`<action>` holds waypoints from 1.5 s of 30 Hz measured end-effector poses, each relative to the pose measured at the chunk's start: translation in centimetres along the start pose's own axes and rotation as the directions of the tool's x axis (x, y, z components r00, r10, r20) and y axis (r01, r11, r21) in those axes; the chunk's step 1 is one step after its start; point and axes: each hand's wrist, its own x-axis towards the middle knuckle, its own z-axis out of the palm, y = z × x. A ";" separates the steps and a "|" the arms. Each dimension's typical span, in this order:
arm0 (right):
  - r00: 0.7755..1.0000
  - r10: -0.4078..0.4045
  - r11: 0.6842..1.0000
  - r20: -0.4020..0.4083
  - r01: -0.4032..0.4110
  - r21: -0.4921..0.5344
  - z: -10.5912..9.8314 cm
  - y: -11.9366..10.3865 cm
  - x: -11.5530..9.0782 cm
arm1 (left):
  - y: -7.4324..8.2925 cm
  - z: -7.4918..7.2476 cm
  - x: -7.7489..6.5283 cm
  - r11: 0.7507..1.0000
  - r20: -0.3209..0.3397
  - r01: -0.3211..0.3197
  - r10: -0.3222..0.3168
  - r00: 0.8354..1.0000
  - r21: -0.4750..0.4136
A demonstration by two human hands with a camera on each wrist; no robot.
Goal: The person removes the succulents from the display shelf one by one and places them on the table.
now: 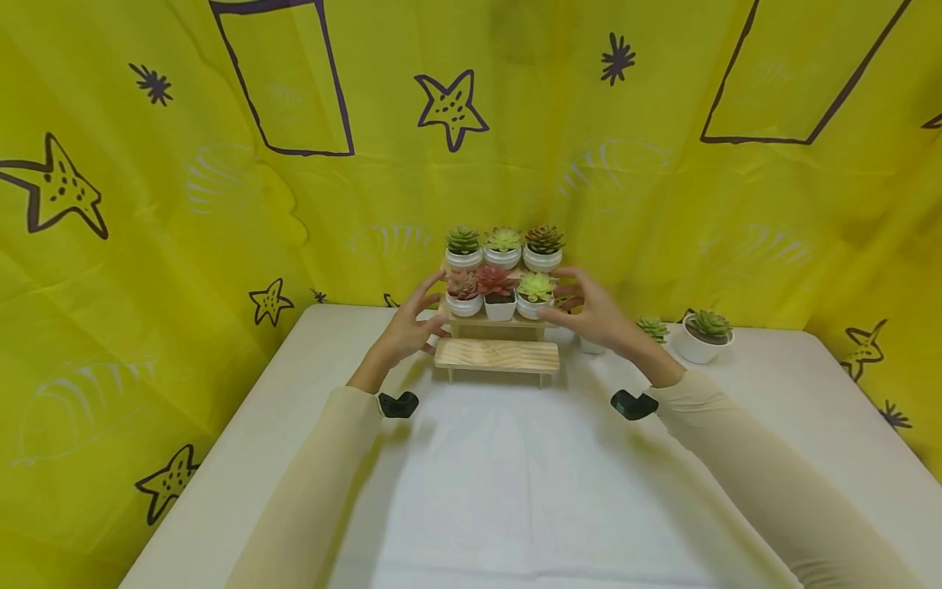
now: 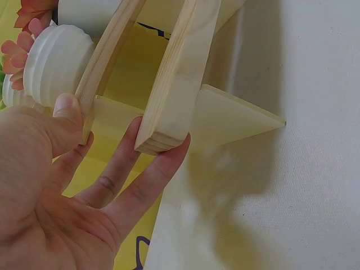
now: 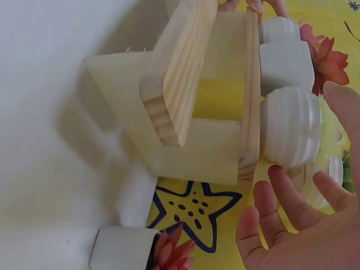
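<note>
Six plants (image 1: 495,281) are sitting on one stand (image 1: 496,355), three more (image 1: 706,329) to its right; your spread left hand (image 1: 405,330) is touching its steps (image 2: 185,79), your spread right hand (image 1: 594,311) is hovering nearby.

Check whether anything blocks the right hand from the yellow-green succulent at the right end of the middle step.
Nothing visible stands between the right hand and the yellow-green succulent; its white pot faces the hand unobstructed.

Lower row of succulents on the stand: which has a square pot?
The middle red succulent, between the pink one and yellow-green one; its white pot is flat-sided, theirs rounded.
</note>
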 end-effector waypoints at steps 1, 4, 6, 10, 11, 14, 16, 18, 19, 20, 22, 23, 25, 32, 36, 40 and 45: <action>1.000 0.012 1.000 -0.004 -0.012 -0.005 0.2 0.1 0.1 | 0.0 0.0 0.0 1.000 0.000 0.001 -0.001 1.000 0.002; 0.999 0.038 0.999 -0.016 -0.038 -0.007 0.5 0.2 0.3 | 0.0 0.0 0.0 1.000 0.002 0.002 -0.002 1.000 0.003; 0.999 0.047 0.999 -0.021 -0.047 -0.012 0.7 0.3 0.4 | 0.0 0.0 0.0 1.000 0.004 0.002 -0.002 1.000 -0.001; 0.998 0.047 0.998 -0.034 -0.048 -0.033 1.0 0.1 0.6 | -0.1 0.0 0.1 1.000 0.001 0.002 -0.002 1.000 -0.002; 0.998 0.046 0.998 -0.039 -0.048 -0.041 1.1 0.1 0.6 | -0.1 0.0 0.1 1.000 0.001 0.004 -0.004 1.000 -0.004; 0.998 0.044 0.997 -0.054 -0.047 -0.061 1.3 0.0 0.8 | -0.1 0.0 0.1 1.000 0.001 0.003 -0.003 1.000 0.000; 0.997 0.045 0.996 -0.063 -0.049 -0.069 1.5 0.0 0.8 | 0.0 0.0 0.0 1.000 0.003 0.001 -0.001 1.000 0.001; 0.997 0.044 0.996 -0.068 -0.048 -0.070 1.6 0.0 0.9 | 0.0 0.0 0.0 1.000 -0.001 0.005 -0.005 1.000 0.000; 0.997 0.043 0.996 -0.070 -0.048 -0.070 1.6 0.0 0.9 | 0.0 0.0 0.0 1.000 -0.001 0.006 -0.006 1.000 -0.001; 0.996 0.044 0.996 -0.072 -0.049 -0.072 1.7 0.1 1.0 | 0.0 0.0 0.0 1.000 -0.001 0.005 -0.005 1.000 0.001; 0.996 0.044 0.996 -0.076 -0.050 -0.077 1.8 0.1 1.1 | 0.0 0.1 -0.1 1.000 -0.002 0.005 -0.005 1.000 0.001; 0.996 0.045 0.996 -0.077 -0.051 -0.076 1.8 0.1 1.1 | 0.0 0.1 -0.1 1.000 -0.002 0.006 -0.006 1.000 -0.001; 0.996 0.047 0.996 -0.080 -0.053 -0.075 1.8 0.1 1.1 | 0.1 0.1 -0.1 1.000 0.001 0.003 -0.003 1.000 0.000; 0.996 0.051 0.996 -0.077 -0.057 -0.068 1.8 0.0 1.1 | 0.1 0.1 0.0 1.000 -0.001 0.015 -0.015 1.000 -0.013; 0.996 0.051 0.996 -0.078 -0.056 -0.062 1.8 0.0 1.0 | 0.2 0.1 -0.1 1.000 0.000 0.014 -0.014 1.000 -0.011; 0.996 0.050 0.997 -0.080 -0.055 -0.060 1.9 0.1 1.1 | 0.1 0.1 -0.1 1.000 -0.003 0.018 -0.018 1.000 -0.014; 0.995 0.045 0.997 -0.084 -0.050 -0.060 2.0 0.0 1.1 | 0.1 0.1 -0.1 1.000 0.000 0.018 -0.018 1.000 -0.014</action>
